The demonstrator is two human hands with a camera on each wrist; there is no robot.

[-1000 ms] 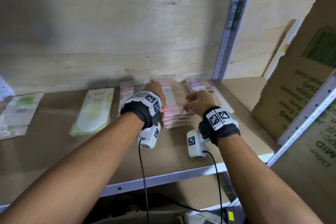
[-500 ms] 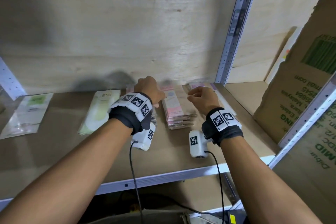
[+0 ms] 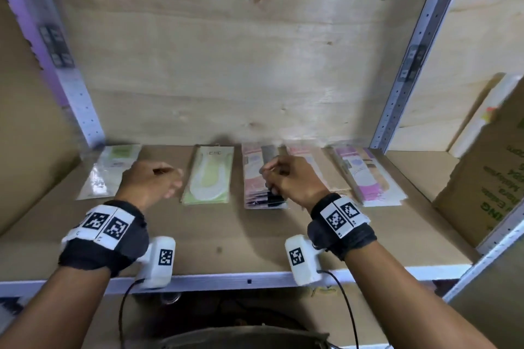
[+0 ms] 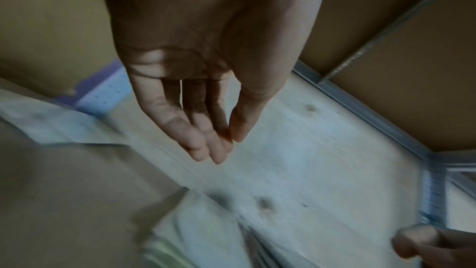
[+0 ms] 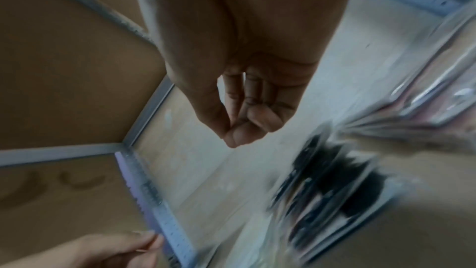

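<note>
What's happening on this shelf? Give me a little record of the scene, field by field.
Place: wooden shelf in a metal rack
Left hand: open, empty, above the shelf, between the clear packet and the green packet
Right hand: fingers curled, holding nothing, over the pink stack
Also there: a pink packet further right, and a cardboard box at the far right

From where I stand, the stack of packets (image 3: 262, 178) is pink, with black at its near end. Left of it lies a pale green and white packet (image 3: 208, 176), right of it a lilac and pink packet (image 3: 365, 178). The left wristband (image 3: 93, 255) and right wristband (image 3: 348, 238) are black with white, black-patterned squares. Far right of the stack, the brown cardboard box (image 3: 482, 178) has green print
</note>
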